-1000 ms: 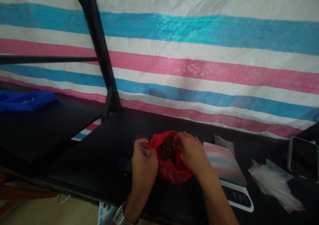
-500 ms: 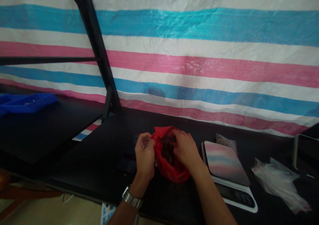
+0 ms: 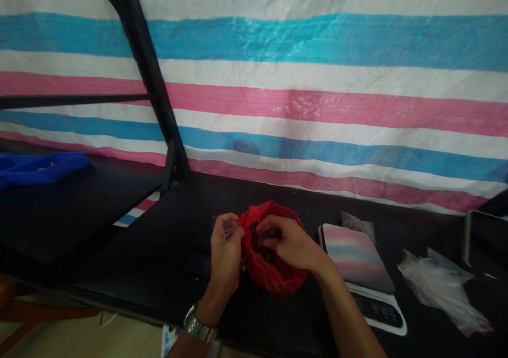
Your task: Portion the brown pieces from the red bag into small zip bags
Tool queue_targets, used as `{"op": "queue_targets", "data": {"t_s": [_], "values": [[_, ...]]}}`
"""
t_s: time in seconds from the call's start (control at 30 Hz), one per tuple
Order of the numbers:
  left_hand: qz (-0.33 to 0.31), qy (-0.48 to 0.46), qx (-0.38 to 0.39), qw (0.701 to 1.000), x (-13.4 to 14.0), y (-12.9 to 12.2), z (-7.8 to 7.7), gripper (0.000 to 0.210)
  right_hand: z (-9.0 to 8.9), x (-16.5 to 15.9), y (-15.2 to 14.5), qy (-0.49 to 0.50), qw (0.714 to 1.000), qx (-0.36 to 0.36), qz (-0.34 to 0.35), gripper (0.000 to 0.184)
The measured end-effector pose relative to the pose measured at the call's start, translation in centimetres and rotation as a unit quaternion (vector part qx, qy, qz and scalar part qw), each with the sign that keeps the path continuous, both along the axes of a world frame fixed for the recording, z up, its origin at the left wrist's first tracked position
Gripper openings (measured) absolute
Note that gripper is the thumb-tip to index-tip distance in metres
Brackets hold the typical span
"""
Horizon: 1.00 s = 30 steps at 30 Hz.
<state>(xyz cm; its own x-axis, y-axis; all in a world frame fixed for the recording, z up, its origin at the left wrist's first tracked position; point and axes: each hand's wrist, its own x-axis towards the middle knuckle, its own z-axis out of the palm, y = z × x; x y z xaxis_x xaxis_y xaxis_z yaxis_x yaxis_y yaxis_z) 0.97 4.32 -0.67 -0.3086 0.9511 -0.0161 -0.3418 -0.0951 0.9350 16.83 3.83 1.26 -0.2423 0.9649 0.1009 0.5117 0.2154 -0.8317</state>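
Here the red bag (image 3: 273, 273) sits upright, mouth up, between both hands.

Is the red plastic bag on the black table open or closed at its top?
Open. The red plastic bag gapes at the top, dark contents show inside, and the right hand reaches into its mouth.

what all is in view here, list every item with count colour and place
red bag: 1, red, table centre, dark bits inside
small clear bag: 1, clear, in left hand
scale: 1, white with shiny top, right of red bag
clear bags: pile, clear, far right
packet: 1, behind scale
blue tray: 1, blue, left shelf
table: 1, black
striped tarp: 1, pink, blue, white, behind
watch: 1, silver, left wrist
left hand: beside red bag
right hand: at red bag's mouth
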Motion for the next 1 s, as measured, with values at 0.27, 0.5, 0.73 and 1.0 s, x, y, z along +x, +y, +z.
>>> {"op": "queue_targets", "data": {"t_s": [0.27, 0.5, 0.73, 1.0], "values": [[-0.011, 0.065, 0.063, 0.996, -0.3, -0.6, 0.6, 0.035, 1.0, 2.3, -0.9, 0.167, 0.985, -0.040, 0.025, 0.022], [-0.066, 0.177, 0.107, 0.976, -0.2, -2.0, 0.1, 0.022, 4.3, 2.1, -3.2, 0.164, 0.986, 0.018, -0.007, 0.020], [-0.086, 0.281, 0.113, 0.949, -0.5, -1.8, -1.1, 0.029, 5.3, -1.8, -4.4, -0.062, 0.991, 0.107, -0.045, 0.040], [-0.116, 0.252, 0.094, 0.956, -0.7, -1.9, -0.6, 0.034, 5.4, -3.1, -4.4, -0.206, 0.953, 0.220, -0.004, 0.050]]}}
